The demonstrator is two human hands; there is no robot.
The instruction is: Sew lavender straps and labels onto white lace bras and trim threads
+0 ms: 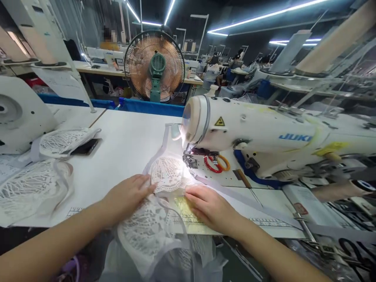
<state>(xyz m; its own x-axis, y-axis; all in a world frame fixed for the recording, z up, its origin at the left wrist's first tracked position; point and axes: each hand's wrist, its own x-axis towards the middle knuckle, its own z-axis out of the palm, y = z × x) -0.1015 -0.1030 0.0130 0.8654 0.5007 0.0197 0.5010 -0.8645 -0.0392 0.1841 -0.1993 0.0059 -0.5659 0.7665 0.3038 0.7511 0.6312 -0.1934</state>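
A white lace bra (167,174) lies partly on the sewing table, one cup beside the needle area of a JUKI sewing machine (252,125). Its other cup (149,223) drapes over the table's front edge. My left hand (127,197) grips the lace at the left side of the flat cup, thumb and fingers together. Close to the presser foot (190,159), my right hand (210,205) pinches the cup's lower right edge. From the foot, a pale grey elastic band (235,192) runs off to the right. What lies under my right fingertips is hidden.
More lace bra pieces (32,188) and a dark phone (85,147) lie at the left. Red-handled scissors (213,164) rest behind the foot. A large fan (155,66) stands beyond the table; thread cones (331,43) rise at the right. Other people sit farther back.
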